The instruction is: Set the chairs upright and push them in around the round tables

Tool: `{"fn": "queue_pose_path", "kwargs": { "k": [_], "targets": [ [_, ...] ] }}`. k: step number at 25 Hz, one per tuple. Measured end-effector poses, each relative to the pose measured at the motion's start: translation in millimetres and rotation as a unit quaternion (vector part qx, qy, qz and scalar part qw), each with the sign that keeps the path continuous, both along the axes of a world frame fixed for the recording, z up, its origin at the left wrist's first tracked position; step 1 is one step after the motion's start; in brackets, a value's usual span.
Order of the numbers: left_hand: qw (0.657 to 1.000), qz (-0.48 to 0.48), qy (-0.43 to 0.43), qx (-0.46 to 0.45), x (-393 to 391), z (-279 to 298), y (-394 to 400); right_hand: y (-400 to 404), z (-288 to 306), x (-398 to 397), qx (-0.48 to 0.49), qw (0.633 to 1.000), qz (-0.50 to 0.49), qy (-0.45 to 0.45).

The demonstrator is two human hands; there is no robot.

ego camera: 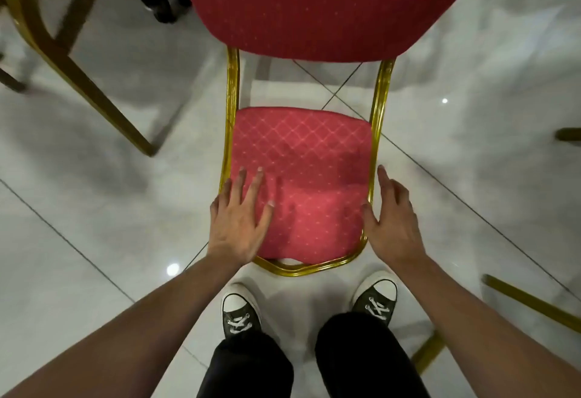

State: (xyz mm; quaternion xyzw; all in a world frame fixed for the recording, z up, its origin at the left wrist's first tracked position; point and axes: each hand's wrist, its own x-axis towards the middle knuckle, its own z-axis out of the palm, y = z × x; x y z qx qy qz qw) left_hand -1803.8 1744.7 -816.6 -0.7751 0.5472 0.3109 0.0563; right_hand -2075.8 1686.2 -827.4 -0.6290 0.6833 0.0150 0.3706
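A red padded chair with a gold metal frame (375, 133) fills the middle of the head view. Its lighter diamond-patterned backrest pad (301, 158) lies low in front of my shoes, and the rounded top of the frame is nearest me. The dark red seat (314, 4) rises beyond it at the top of the view. My left hand (240, 224) is spread with straight fingers over the pad's left side and the left frame rail. My right hand (390, 218) is open beside the right frame rail, with its thumb at the rail. Neither hand grips anything.
Glossy white tiled floor (94, 209) lies all around. Gold legs of another chair (72, 64) slant across the upper left. More gold chair legs (531, 306) lie at the lower right, and one end (567, 134) pokes in at the right edge. A black wheeled base (163, 4) stands at top left.
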Motion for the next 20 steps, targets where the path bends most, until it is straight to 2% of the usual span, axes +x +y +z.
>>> {"fn": "queue_pose_path", "kwargs": {
  "k": [5, 8, 10, 12, 17, 20],
  "targets": [
    [0.997, 0.028, -0.029, 0.059, 36, -102, 19, 21, -90, 12, 0.055, 0.997, -0.054, 0.007],
    [0.993, 0.092, 0.053, 0.058, 53, -128, 18, 30, -116, 12, 0.066, 0.995, -0.069, -0.027],
    [0.984, 0.123, 0.122, 0.045, 59, -133, 21, 32, -124, 9, 0.074, 0.992, -0.084, -0.051],
    [0.978, 0.140, 0.152, 0.039, 64, -133, 21, 33, -129, 6, 0.079, 0.990, -0.097, -0.069],
    [0.978, 0.140, 0.151, 0.039, 68, -125, 19, 35, -123, 8, 0.078, 0.989, -0.109, -0.058],
    [0.977, 0.147, 0.150, 0.046, 57, -95, 30, 41, -94, 1, 0.077, 0.991, -0.102, -0.036]
  ]
}}
